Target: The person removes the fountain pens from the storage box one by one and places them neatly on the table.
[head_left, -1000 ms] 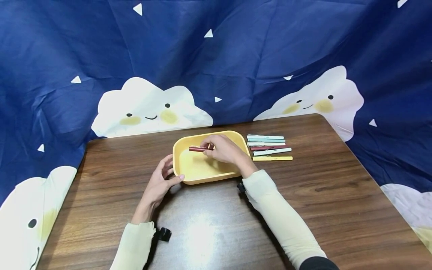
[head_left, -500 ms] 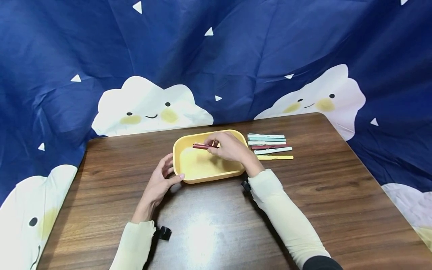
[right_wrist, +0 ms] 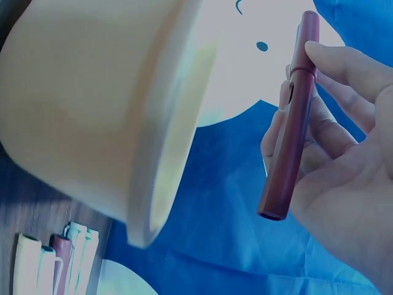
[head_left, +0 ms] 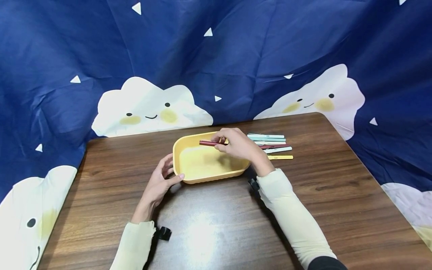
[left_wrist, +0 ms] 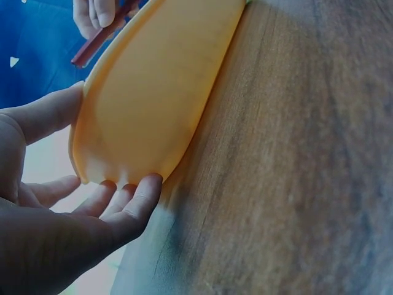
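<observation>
A yellow tray (head_left: 209,179) stands near the middle of the table. At its left end my left hand (head_left: 159,182) grips it, the thumb at the rim and the fingers against the outer wall, as the left wrist view shows. My right hand (head_left: 240,144) pinches a dark red capped pen (right_wrist: 295,132) between thumb and fingers. In the head view that pen lies roughly level above the tray's back right part. The right wrist view shows it raised clear of the tray's rim, with blue cloth behind.
Right of the tray, several pens lie side by side: pale ones, a teal one (head_left: 275,140), another dark red pen (head_left: 276,146) and a yellow pen (head_left: 281,157). My right hand partly hides their left ends. A blue cloud-print cloth (head_left: 233,56) hangs behind the wooden table (head_left: 324,180).
My right hand has moved to the right and slightly back with the red pen, covering more of the row of pens. The left hand and tray have stayed in place.
</observation>
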`<state>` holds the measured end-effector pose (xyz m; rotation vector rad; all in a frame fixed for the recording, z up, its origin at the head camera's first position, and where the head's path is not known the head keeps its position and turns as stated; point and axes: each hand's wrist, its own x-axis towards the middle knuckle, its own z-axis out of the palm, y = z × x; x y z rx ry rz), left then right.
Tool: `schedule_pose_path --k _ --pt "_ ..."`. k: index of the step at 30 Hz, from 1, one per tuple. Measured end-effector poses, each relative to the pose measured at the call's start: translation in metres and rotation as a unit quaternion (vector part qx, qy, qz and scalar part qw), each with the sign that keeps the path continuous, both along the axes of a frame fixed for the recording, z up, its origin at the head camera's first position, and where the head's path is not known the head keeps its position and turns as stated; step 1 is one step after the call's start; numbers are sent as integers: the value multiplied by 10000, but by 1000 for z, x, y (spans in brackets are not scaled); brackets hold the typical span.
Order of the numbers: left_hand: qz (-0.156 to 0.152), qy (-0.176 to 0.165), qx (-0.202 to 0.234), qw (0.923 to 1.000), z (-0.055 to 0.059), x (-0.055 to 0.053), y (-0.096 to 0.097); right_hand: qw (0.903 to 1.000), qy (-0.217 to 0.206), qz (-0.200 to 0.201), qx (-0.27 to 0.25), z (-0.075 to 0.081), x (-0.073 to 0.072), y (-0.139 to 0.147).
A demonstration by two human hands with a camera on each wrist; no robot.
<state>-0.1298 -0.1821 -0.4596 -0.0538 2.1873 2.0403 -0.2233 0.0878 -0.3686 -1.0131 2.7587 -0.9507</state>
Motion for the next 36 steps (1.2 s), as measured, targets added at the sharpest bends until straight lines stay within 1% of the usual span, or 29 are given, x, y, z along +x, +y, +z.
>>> schedule_pose_path --k 6,11,16,21,25,34,36 --pt "15 -6 29 10000 -3 0 -1 10000 42 -40 46 4 2 8" --pt "-10 12 75 10000 -3 1 -2 9999 58 -56 80 5 2 15" --pt "-4 34 117 9999 -2 2 -2 9998 149 -102 127 4 0 23" --pt "16 53 125 9999 -3 2 -3 9996 228 -130 60 3 0 29" --pt "29 73 117 9999 -5 1 -3 9997 212 -152 -11 1 0 35" --pt "-70 112 135 9998 -4 -1 0 9992 94 -383 -45 -3 2 52" --pt "-57 107 156 9998 -4 -1 0 9991 146 -399 -24 -3 3 54"
